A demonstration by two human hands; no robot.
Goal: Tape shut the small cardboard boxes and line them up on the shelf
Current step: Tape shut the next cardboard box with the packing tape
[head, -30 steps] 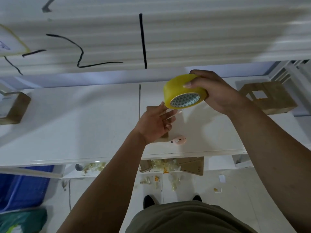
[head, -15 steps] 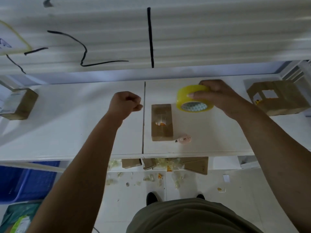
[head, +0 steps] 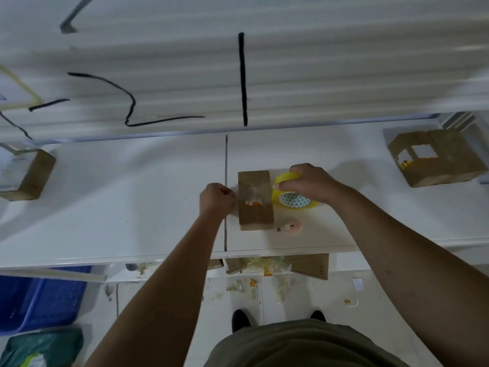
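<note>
Taping step: box (head: 255,207) sits mid-shelf (head: 132,207). My right hand (head: 309,185) grips the roll (head: 292,202) just right of it. My left hand (head: 217,201), clenched at its left side, seems to pinch the tape end (head: 236,197). I should keep the strip taut, centre it over the seam and press flat; cutter (head: 289,225) is near.

No text, label, brand or number can be read anywhere in the view. The wall (head: 344,62) behind the shelf carries thick black strokes (head: 242,78), one straight vertical bar and a bent line to its left, and they form no legible letter. The core of the yellow tape roll (head: 284,180) has a teal-and-white triangle pattern but no words. Small orange marks (head: 254,203) sit under the clear tape (head: 255,190) on top of the middle cardboard box (head: 255,218) and are too small to read. The orange specks on the right-hand box (head: 449,165) are also too small to read.
</note>
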